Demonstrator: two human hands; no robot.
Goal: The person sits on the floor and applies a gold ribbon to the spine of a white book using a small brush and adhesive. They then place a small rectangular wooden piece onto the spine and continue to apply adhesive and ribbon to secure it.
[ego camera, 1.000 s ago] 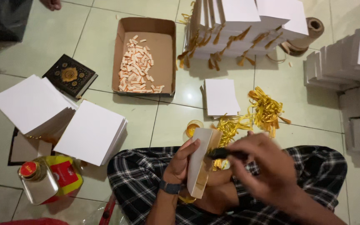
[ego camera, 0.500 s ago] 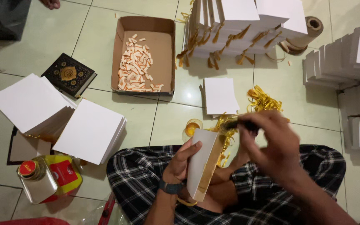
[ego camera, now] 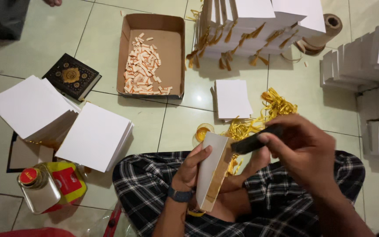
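Left hand [ego camera: 194, 169] fingers clamped on one white booklet [ego camera: 212, 169], right hand [ego camera: 301, 151] on one dark, perhaps brush-like tool [ego camera: 256, 139].

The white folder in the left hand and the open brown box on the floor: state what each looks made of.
The white folder held by the left hand: apparently stiff card with a matt white face, since it keeps flat panels and a sharp fold; its inner edge looks tan. The open brown box: likely cardboard, dull brown with thin upright walls.
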